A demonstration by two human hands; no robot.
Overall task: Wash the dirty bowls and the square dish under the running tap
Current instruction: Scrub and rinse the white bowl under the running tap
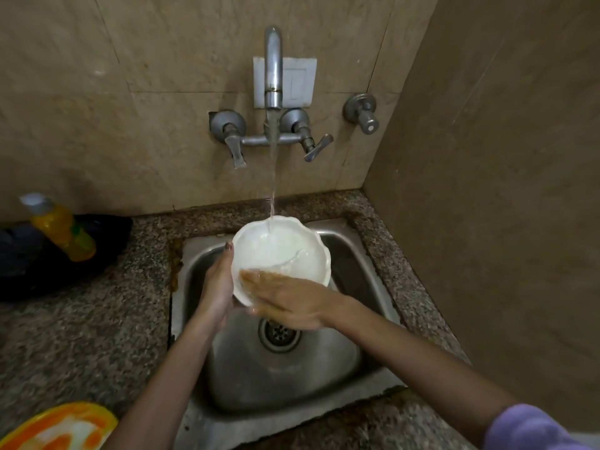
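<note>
Speckled granite worktop [97, 336]. At far left, a yellow bottle [61, 228] with a white cap leans tilted on a black object [48, 271], too dark to identify. White switch plate [300, 81] on the tiled wall [162, 92]. A grey valve [362, 112] sits just right of it.

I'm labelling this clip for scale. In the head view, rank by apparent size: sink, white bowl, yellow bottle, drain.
1. sink
2. white bowl
3. yellow bottle
4. drain, smallest, though the right hand covers its upper edge, so its full extent is unsure.
</note>
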